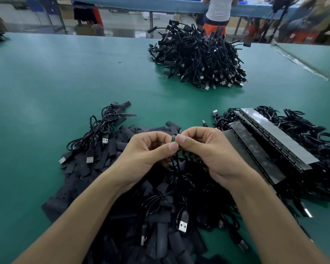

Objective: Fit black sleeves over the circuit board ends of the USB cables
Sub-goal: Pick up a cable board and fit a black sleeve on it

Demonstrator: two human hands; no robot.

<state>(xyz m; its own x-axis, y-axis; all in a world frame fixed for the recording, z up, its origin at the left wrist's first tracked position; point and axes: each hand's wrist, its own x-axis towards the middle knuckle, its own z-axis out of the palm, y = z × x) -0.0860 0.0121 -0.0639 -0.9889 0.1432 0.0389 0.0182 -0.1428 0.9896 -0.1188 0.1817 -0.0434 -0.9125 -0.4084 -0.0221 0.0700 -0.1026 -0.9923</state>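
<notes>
Your left hand (147, 152) and right hand (206, 149) both pinch the green circuit board (185, 156), each grip clamped on it above the loose black sleeves (95, 162) on the desk (46, 82), likely steadying the bare end for sleeving.

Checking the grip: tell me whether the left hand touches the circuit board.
Touching. Head view: the left hand pinches the green board at its thumb tip; the right hand pinches it too.
</notes>
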